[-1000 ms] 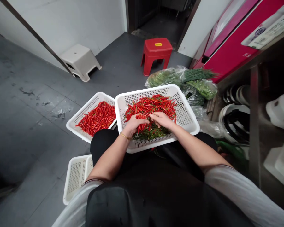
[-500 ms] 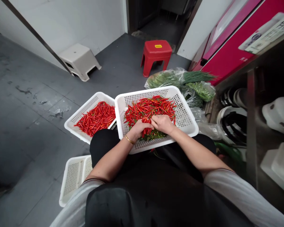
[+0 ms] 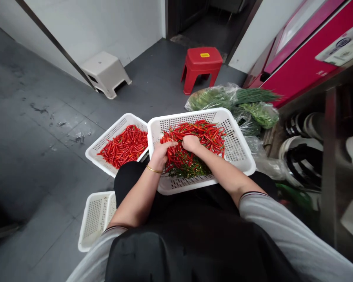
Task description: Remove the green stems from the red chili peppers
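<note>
A white perforated basket rests on my lap, holding a heap of red chillies with green stems near its front. My left hand is closed round a bunch of red chillies at the heap's left side; a gold bracelet is on its wrist. My right hand sits just beside it, fingers curled into the heap, pinching at chillies. A second white basket on the floor to the left holds stemless red chillies.
Another white basket lies on the floor by my left knee. Bagged green vegetables lie behind the lap basket. A red stool and a beige stool stand further off. Shelves with bowls are at right.
Both hands have moved up and away from me, from the stem pile at the basket's front into the middle of the chilli heap. The camera has shifted slightly.
</note>
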A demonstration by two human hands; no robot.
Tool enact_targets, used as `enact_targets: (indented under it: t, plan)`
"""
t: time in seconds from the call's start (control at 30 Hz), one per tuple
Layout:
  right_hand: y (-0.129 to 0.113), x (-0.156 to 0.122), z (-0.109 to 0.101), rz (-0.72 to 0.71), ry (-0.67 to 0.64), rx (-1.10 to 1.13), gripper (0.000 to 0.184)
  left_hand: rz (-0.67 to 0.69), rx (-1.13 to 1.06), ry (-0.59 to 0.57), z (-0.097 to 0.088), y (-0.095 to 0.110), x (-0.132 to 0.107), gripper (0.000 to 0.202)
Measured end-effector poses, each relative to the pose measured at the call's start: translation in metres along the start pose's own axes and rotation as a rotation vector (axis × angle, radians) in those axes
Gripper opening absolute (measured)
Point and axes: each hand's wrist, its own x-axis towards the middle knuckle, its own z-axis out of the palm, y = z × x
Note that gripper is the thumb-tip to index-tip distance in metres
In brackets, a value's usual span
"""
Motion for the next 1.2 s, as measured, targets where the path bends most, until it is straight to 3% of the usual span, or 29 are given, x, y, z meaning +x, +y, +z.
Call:
enact_targets:
  t: [0.1, 0.27, 0.33, 0.4, 0.47, 0.5, 0.57, 0.63, 0.77, 0.87, 0.93, 1.03, 1.1, 1.2]
  plan:
    - [0.012, -0.024, -0.001, -0.122, 0.076, 0.060, 0.036, -0.068, 0.004, -0.033, 0.002, -0.011, 0.000, 0.030]
    - [0.019, -0.081, -0.001, -0.517, 0.100, 0.147, 0.033, -0.128, 0.073, -0.141, 0.007, -0.021, -0.003, 0.022]
    - [0.020, -0.093, -0.002, -0.655, 0.028, 0.194, 0.030, -0.193, 0.152, -0.200, 0.007, -0.019, -0.007, 0.020]
    - [0.023, -0.092, -0.007, -0.719, -0.128, 0.206, 0.028, -0.210, 0.184, -0.212, 0.006, -0.015, -0.009, 0.021]
    - [0.026, -0.078, -0.015, -0.603, -0.209, 0.120, 0.029, -0.166, 0.152, -0.189, 0.005, -0.011, -0.009, 0.022]
    - [0.025, -0.066, -0.019, -0.496, -0.172, 0.061, 0.033, -0.131, 0.125, -0.165, 0.004, -0.010, -0.007, 0.024]
    - [0.018, -0.037, -0.026, -0.276, 0.039, -0.028, 0.046, -0.074, 0.078, -0.109, 0.003, -0.009, -0.003, 0.028]
    - [0.006, -0.006, -0.030, -0.194, 0.199, -0.039, 0.046, -0.046, 0.051, -0.050, 0.003, -0.010, 0.000, 0.031]
    - [-0.008, 0.029, -0.033, -0.146, 0.176, 0.012, 0.033, -0.020, -0.004, -0.014, 0.003, -0.012, 0.001, 0.033]
    - [0.002, 0.017, -0.038, -0.121, 0.211, 0.276, 0.024, 0.021, -0.005, -0.007, 0.003, -0.012, 0.002, 0.031]
    - [0.010, -0.003, -0.040, -0.134, 0.134, 0.585, 0.019, 0.031, 0.034, -0.036, 0.004, -0.014, 0.003, 0.028]
    - [0.015, -0.034, -0.035, -0.188, -0.017, 0.992, 0.012, -0.024, 0.073, -0.175, 0.008, -0.021, 0.000, 0.023]
    - [0.018, -0.051, -0.028, -0.236, -0.036, 1.124, 0.016, -0.092, 0.103, -0.262, 0.010, -0.026, -0.004, 0.019]
    - [0.026, -0.069, -0.020, -0.332, -0.037, 1.138, 0.025, -0.142, 0.222, -0.309, 0.011, -0.029, -0.012, 0.017]
